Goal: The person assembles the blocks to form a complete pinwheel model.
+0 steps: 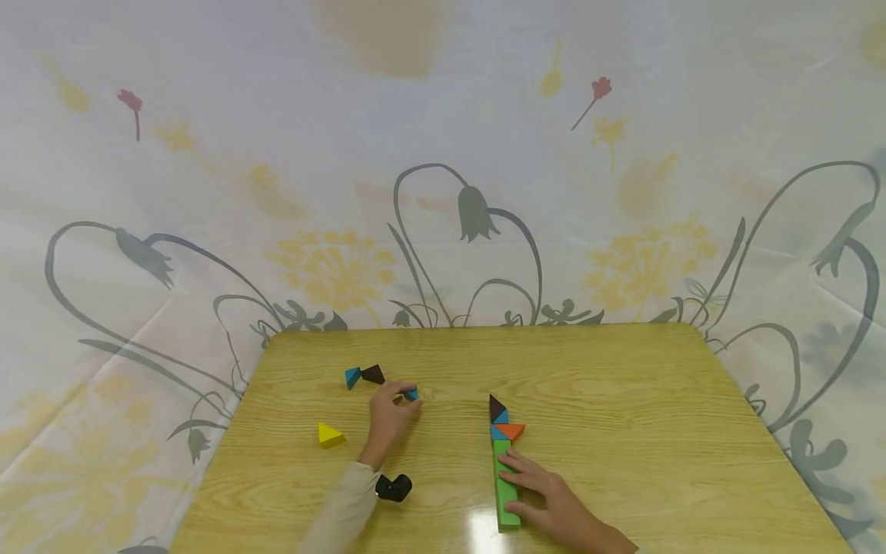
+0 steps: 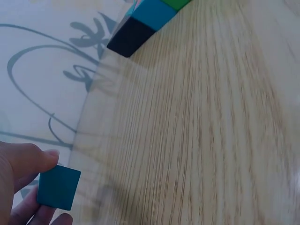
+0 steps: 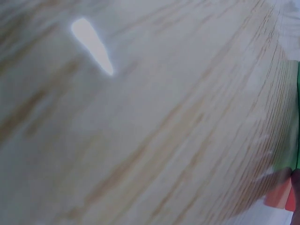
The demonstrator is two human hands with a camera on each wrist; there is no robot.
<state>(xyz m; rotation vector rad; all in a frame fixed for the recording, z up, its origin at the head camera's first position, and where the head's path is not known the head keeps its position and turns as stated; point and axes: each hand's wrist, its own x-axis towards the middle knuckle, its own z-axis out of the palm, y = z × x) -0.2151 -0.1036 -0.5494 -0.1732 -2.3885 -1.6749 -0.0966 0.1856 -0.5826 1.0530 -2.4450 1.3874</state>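
Observation:
My left hand (image 1: 393,419) pinches a small blue block (image 2: 59,187) between thumb and fingers, just over the table. Its square face shows in the left wrist view. On the right, my right hand (image 1: 550,496) rests its relaxed fingers on a long green block (image 1: 507,521), thumb lower down along it. Beyond the green block's far end, an orange triangular block (image 1: 513,430), blue pieces (image 1: 501,418) and a dark triangular block (image 1: 496,408) continue the line, close against one another. The right wrist view catches only the green block's edge and some red-orange at the right.
On the left lie a yellow triangular block (image 1: 329,435), a blue triangular block (image 1: 352,377) and a dark block (image 1: 374,374) beside it. A black device (image 1: 394,488) is at my left wrist. A flower-patterned sheet (image 1: 443,115) rises behind the wooden table (image 1: 623,369).

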